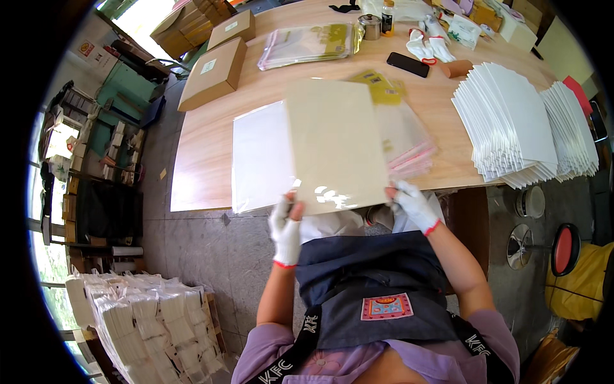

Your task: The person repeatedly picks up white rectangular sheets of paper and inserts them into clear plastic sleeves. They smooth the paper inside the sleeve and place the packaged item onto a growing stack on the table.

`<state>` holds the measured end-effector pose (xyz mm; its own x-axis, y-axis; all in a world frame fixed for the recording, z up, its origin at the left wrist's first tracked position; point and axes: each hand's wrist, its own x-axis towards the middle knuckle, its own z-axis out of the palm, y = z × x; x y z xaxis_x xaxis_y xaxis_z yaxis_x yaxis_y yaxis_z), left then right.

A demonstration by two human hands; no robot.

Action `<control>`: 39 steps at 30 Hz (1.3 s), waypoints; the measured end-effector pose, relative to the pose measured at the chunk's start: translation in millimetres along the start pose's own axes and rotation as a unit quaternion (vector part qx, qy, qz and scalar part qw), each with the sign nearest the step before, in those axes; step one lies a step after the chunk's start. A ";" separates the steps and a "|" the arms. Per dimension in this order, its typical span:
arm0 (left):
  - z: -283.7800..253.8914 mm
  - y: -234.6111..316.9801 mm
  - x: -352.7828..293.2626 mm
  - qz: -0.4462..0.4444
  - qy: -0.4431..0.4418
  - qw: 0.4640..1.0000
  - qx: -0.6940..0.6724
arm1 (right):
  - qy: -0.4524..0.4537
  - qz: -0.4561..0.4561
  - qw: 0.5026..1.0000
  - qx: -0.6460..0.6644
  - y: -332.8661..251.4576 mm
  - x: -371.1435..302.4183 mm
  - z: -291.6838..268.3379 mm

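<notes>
Held up between my two hands is a large glossy beige sheet (336,141), tilted over the table's near edge. Bright glints lie along its lower part; whether clear film covers it I cannot tell. My left hand (286,229), in a white glove with bare fingertips and a red cuff, pinches the lower left corner. The lower right corner is gripped by my right hand (412,207), gloved the same way. A white sheet or stack (259,153) lies to the left, partly under the beige one. Clear plastic bags with gold ends (403,131) are fanned out to the right, partly covered.
Fanned white folded sheets (511,121) pile up at the table's right. Farther back are more clear bags (307,45), a black phone (408,64), a metal pot (369,27) and gloves (428,48). Cardboard boxes (214,73) stand at the left; white bundles (150,313) fill the lower left floor.
</notes>
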<state>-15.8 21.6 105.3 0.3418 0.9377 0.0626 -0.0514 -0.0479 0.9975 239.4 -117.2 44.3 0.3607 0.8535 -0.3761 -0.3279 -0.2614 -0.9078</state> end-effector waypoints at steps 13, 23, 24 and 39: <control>-145.7 -67.0 64.6 0.077 0.163 0.955 0.234 | -0.147 -0.018 0.968 -0.201 -45.2 32.1 125.9; 33.3 17.3 53.1 0.358 -0.187 0.825 0.396 | -0.018 0.113 0.955 -0.273 -52.9 -56.0 -56.2; 60.5 18.4 52.2 0.373 -0.244 0.788 0.424 | -0.005 0.111 0.937 -0.331 -61.1 -59.5 -64.1; 140.1 -40.3 109.3 0.322 -0.341 0.643 0.606 | 0.363 -0.161 0.531 -0.748 -166.2 -117.2 -211.3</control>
<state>155.1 77.8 76.4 0.9688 0.2400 0.0620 0.2389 -0.9707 0.0247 436.0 -269.0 200.1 0.6075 0.7056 0.3648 0.7185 -0.6839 0.1263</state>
